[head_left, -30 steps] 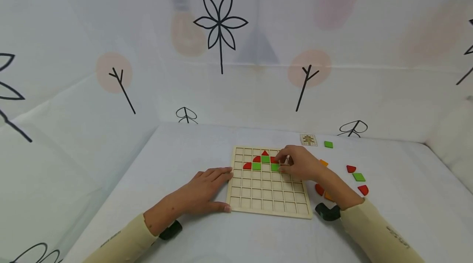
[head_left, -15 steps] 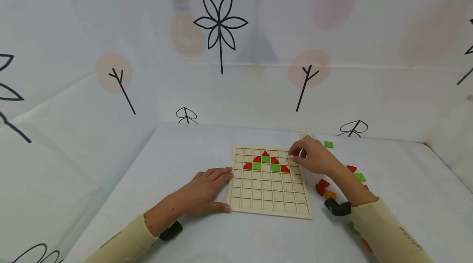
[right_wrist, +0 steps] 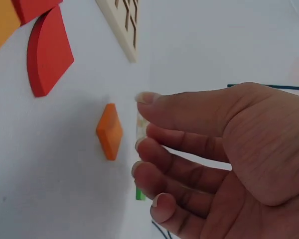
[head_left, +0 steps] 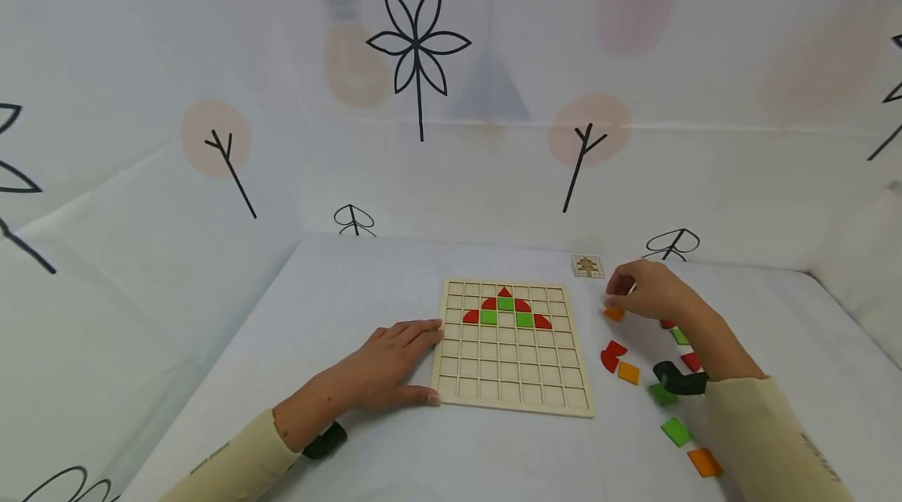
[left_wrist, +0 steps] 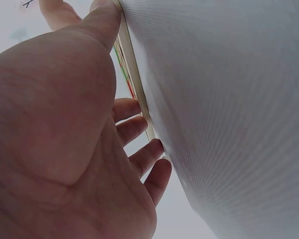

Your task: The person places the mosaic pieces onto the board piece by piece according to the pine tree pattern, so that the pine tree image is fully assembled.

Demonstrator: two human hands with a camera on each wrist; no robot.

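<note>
The wooden grid board lies flat on the table. Red and green tiles form a stepped, peaked shape in its upper rows: a red triangle on top, red quarter-rounds on the slopes, green squares inside. My left hand rests at the board's left edge, extended fingers and thumb touching it. To the right of the board, my right hand hovers by an orange tile, its fingers loosely bent. In the right wrist view, nothing sits between thumb and fingers. A green tile is partly behind those fingers.
A small pattern card lies beyond the board's right corner. Loose red quarter-rounds, an orange square, green tiles and another orange tile are scattered right of the board. A patterned white cloth wall stands behind.
My right hand has left the board and moved right to the loose tiles, uncovering the red quarter-round at the right end of the shape. The left hand has stayed in place.
</note>
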